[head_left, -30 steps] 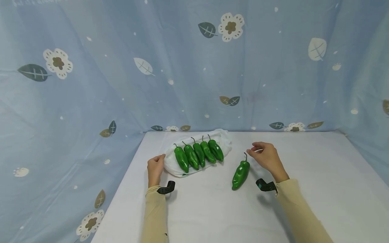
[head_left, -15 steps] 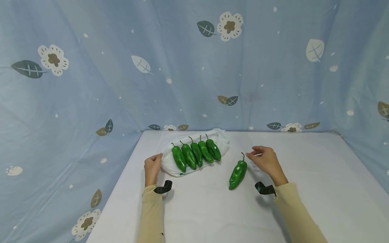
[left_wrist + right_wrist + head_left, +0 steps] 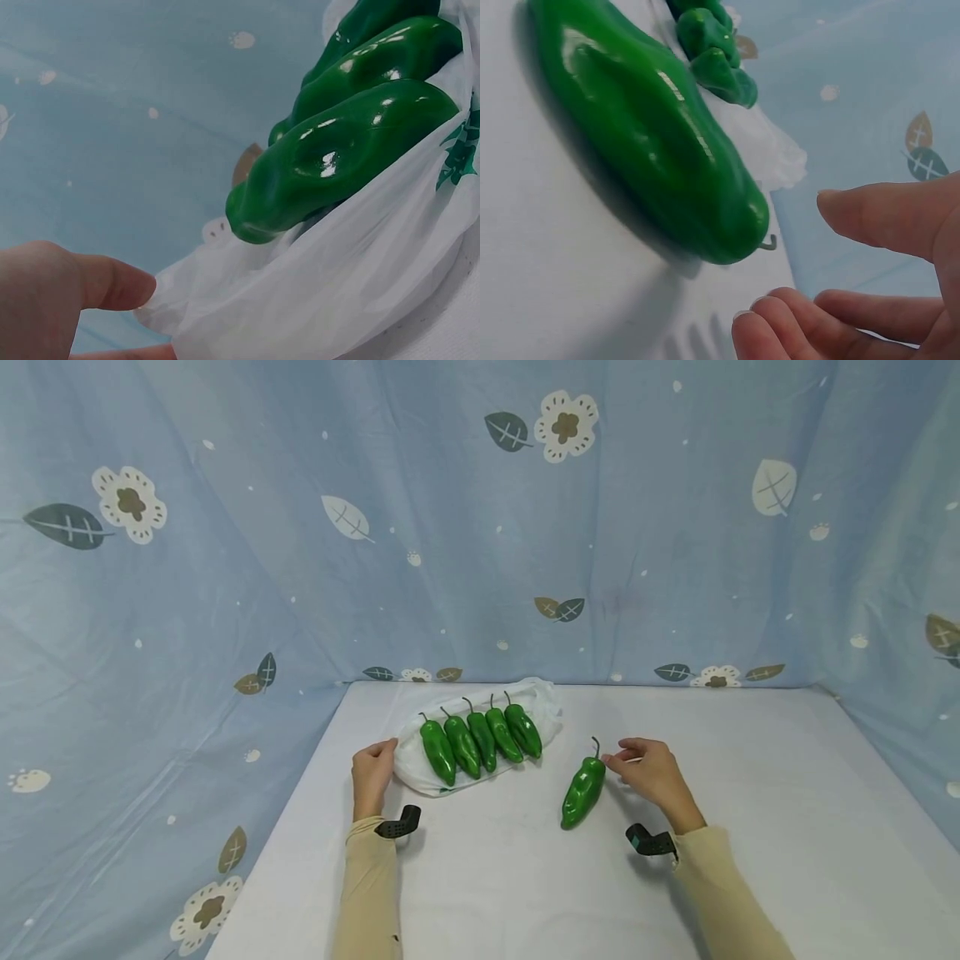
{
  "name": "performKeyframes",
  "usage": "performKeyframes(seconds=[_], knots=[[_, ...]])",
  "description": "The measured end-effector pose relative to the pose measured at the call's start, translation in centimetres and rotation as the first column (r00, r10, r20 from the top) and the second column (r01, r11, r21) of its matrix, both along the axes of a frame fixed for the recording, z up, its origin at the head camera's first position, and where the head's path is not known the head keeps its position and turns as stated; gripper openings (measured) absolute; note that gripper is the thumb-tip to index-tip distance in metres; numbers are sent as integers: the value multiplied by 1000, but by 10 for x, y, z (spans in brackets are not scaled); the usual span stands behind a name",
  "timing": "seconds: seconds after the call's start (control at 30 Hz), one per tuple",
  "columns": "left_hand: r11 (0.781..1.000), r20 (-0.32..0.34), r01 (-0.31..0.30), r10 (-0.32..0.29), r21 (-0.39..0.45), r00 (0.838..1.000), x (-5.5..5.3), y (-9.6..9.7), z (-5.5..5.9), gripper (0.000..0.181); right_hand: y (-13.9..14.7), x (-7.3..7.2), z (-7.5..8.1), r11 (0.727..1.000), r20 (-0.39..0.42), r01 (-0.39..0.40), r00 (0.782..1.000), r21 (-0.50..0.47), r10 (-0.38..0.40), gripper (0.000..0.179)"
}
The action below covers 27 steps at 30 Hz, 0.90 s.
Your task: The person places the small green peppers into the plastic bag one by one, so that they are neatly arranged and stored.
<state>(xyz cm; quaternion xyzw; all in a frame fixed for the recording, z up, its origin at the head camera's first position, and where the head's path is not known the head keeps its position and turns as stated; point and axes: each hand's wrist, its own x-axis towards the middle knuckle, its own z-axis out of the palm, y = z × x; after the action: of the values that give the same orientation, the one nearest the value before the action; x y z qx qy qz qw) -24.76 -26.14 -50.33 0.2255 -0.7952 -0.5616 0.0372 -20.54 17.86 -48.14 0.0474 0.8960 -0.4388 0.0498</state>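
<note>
Several glossy green peppers [image 3: 482, 742] lie side by side on a white plastic bag [image 3: 411, 767], stems toward the back. At the bag's left end, my left hand [image 3: 372, 778] pinches its edge; the left wrist view shows the plastic [image 3: 315, 300] pulled up between thumb and finger. One more green pepper [image 3: 583, 793] lies apart on the table, right of the bag. Beside its stem end is my right hand [image 3: 656, 780], thumb and fingers apart. In the right wrist view a gap shows between this hand and the lone pepper [image 3: 649, 139].
The table [image 3: 510, 877] has a white cover. A blue patterned curtain [image 3: 450, 552] hangs along its back and left side. Both wrists carry small black cameras, the left camera [image 3: 399, 823] and the right camera [image 3: 651, 842].
My right hand has come down slightly, closer to the lone pepper's stem end. The left hand keeps its pinch on the bag. The whole head view has shifted a little.
</note>
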Motion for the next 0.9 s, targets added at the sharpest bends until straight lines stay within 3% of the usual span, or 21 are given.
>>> performKeyframes(seconds=[0.27,0.53,0.9], knots=[[1000,22,28,-28,4,999,2,-5,2,53,-7,8,-10,999,63,3,998,-42,0,66],[1000,24,25,-26,11,999,2,-6,3,53,-14,14,-10,999,66,-7,998,-44,10,64],[1000,25,7,-7,9,1000,-1,0,2,53,-17,11,-8,1000,86,-20,996,-4,20,68]])
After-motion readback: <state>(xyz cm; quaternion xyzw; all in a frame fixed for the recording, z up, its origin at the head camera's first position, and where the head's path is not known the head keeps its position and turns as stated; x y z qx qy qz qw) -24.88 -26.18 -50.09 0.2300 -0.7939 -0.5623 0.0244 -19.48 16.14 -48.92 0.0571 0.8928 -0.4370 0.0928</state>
